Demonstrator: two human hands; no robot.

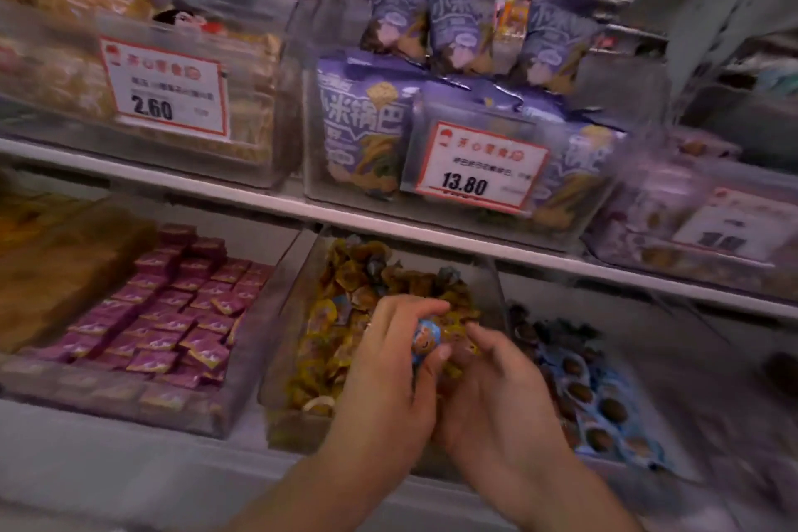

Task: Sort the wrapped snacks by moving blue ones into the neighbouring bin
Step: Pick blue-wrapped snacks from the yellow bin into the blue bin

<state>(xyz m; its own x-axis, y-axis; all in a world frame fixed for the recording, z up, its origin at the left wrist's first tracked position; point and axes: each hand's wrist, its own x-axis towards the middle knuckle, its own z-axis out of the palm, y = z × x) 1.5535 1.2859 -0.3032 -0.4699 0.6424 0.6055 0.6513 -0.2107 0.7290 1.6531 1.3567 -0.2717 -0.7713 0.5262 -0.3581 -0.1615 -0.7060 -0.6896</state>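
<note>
A clear bin [283, 315] on the lower shelf holds a heap of yellow wrapped snacks [341, 281] with a few blue ones mixed in. My left hand [388, 363] is over the bin's front half, pinching a blue wrapped snack [426, 338] between thumb and fingers. My right hand [496, 384] is right beside it, fingers curled over the yellow heap; whether it holds anything is hidden. The neighbouring bin [647, 359] to the right holds blue wrapped snacks [596, 393] with brown centres.
Left of the yellow bin stands a bin of purple square packets [172, 315]. The shelf above [388, 225] carries clear boxes of purple snack bags [367, 130] and price tags [479, 164] close over the lower bins. The picture is motion-blurred.
</note>
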